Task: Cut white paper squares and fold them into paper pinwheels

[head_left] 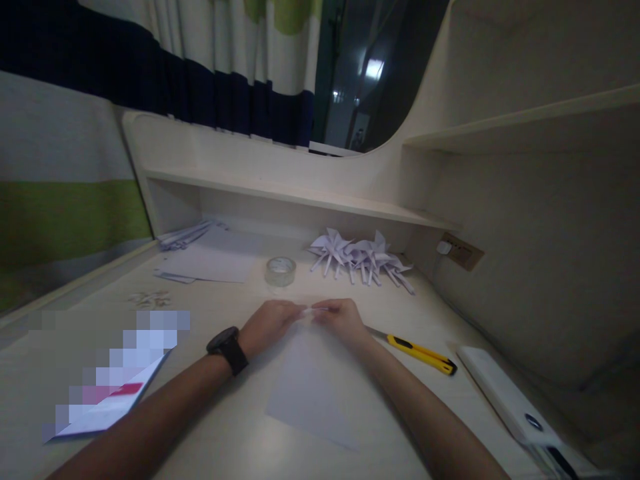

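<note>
Both hands pinched on the far edge of the paper sheet [313, 390]: my left hand [267, 327] and right hand [343, 319] nearly touching, fingertips closed on a small fold. Sheet runs from the hands back toward me on the desk [240, 433]. Tape roll [281, 271] just beyond; yellow knife [423, 353] right; paper pinwheels [363, 257] farther back.

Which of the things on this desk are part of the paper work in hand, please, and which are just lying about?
In hand: left hand and right hand pinching the paper sheet at its far edge.

Lying about: tape roll, yellow knife, folded pinwheels, paper stack, white case.
</note>
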Motion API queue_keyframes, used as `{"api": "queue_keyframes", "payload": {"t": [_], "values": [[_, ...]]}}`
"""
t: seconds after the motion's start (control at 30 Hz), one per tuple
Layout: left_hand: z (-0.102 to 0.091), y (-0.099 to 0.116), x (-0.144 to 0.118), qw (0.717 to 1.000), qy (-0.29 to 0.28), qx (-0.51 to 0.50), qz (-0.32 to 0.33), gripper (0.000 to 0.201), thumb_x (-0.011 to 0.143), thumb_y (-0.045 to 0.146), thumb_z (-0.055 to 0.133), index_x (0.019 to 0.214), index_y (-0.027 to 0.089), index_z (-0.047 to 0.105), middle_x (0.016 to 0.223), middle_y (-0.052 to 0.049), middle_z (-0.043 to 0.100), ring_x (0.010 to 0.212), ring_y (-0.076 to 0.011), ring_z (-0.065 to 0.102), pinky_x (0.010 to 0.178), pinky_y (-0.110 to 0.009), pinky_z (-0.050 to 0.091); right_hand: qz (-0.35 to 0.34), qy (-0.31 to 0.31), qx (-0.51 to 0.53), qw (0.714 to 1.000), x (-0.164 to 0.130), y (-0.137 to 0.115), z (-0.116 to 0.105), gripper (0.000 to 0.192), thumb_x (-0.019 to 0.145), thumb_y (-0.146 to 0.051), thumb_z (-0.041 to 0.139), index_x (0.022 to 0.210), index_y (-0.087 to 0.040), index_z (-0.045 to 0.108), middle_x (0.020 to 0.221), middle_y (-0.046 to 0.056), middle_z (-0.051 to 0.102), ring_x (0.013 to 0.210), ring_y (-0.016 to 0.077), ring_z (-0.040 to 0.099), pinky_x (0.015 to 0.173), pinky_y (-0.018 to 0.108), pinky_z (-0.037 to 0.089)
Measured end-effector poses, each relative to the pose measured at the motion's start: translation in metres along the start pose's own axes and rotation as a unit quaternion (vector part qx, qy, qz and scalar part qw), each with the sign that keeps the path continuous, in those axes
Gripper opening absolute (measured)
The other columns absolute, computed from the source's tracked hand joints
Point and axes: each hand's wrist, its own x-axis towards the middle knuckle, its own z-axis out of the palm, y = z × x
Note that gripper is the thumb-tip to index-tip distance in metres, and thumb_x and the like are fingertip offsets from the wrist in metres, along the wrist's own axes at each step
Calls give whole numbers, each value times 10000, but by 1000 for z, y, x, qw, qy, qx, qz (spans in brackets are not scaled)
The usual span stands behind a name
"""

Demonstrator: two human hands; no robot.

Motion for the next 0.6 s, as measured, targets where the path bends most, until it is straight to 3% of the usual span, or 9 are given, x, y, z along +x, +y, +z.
{"api": "queue_keyframes", "payload": {"t": [0.17, 0.37, 0.6], "values": [[-11, -12, 0, 996, 29, -44, -68, 292, 912, 337, 468, 964, 194, 718, 866, -54, 737, 757, -186, 655, 665, -245, 428, 26, 34, 72, 997, 8, 6, -16, 338, 536, -374, 806, 759, -129, 739, 576, 35, 688, 520, 156, 641, 574, 283, 524], [-18, -16, 3, 981, 43, -131, -135, 302, 873, 336, 481, 812, 173, 728, 662, -6, 682, 614, -143, 597, 606, -219, 401, 41, 21, 116, 992, 11, 12, -19, 384, 515, -392, 831, 772, -121, 741, 635, 70, 708, 568, 174, 671, 602, 292, 555], [-16, -13, 2, 986, 25, -125, -109, 319, 887, 378, 476, 896, 184, 729, 628, 3, 657, 603, -140, 585, 584, -216, 372, 45, 29, 140, 989, 11, 12, -17, 345, 516, -381, 837, 719, -122, 734, 609, 69, 702, 548, 170, 668, 574, 270, 560]]}}
